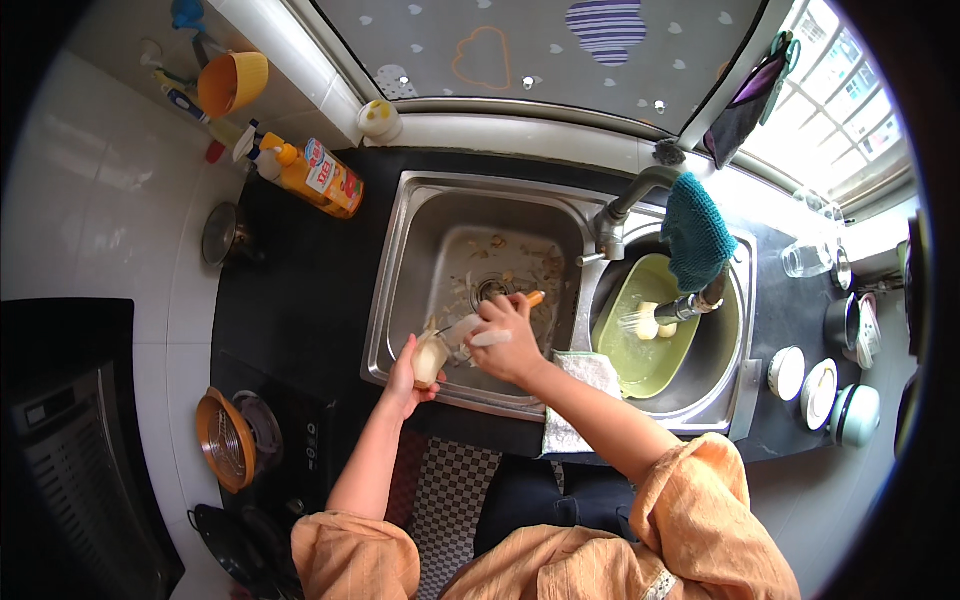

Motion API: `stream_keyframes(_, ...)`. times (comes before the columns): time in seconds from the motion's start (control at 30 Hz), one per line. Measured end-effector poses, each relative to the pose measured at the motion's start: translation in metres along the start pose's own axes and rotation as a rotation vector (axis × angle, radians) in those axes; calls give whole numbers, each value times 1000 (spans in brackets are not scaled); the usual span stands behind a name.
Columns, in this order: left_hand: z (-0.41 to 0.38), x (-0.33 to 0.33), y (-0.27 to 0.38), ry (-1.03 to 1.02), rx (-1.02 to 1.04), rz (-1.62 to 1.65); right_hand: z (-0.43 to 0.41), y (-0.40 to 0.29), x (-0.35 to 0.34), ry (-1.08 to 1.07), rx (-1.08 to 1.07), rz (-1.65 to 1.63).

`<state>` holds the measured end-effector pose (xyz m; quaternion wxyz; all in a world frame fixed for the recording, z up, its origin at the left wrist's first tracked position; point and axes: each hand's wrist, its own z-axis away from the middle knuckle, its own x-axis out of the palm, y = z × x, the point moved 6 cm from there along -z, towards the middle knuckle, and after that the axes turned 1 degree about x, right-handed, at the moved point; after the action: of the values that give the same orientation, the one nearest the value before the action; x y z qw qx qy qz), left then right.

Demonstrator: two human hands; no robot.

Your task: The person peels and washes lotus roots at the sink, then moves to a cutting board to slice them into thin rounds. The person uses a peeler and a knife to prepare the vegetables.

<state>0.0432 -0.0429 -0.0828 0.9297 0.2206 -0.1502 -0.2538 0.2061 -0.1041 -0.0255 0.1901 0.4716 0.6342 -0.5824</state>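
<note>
My left hand (405, 381) grips a pale, largely peeled root vegetable (429, 358) over the near left part of the steel sink basin (411, 247). Just to its right, my right hand (506, 341) is closed on a peeling tool (535, 298) with an orange handle. The tool's metal end reaches toward the vegetable; motion blur and my fingers hide its exact shape. A white strip (491, 338) lies across my right fingers. Scraps of peel (480, 259) are scattered on the basin floor around the drain (493, 288).
Water sprays from the faucet (686, 309) onto pale pieces (646, 319) in a green tub (637, 375) in the right basin. A teal cloth (697, 232) hangs on the faucet. A cleaver (746, 397) and bowl (786, 373) lie right; a soap bottle (330, 180) stands left.
</note>
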Motion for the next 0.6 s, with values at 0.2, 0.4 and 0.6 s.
stream_keyframes(0.2, 18, 14, 3, -276, -54, 113, 2, 51, 19, -176, 161, 205)
stream_keyframes(0.4, 15, 5, 11, -22, 222, 15, 10, 71, 25, -276, 368, -18)
stream_keyframes(0.6, 1, -8, 11, 134, 441, -193, 23, 90, 46, -389, 886, -604)
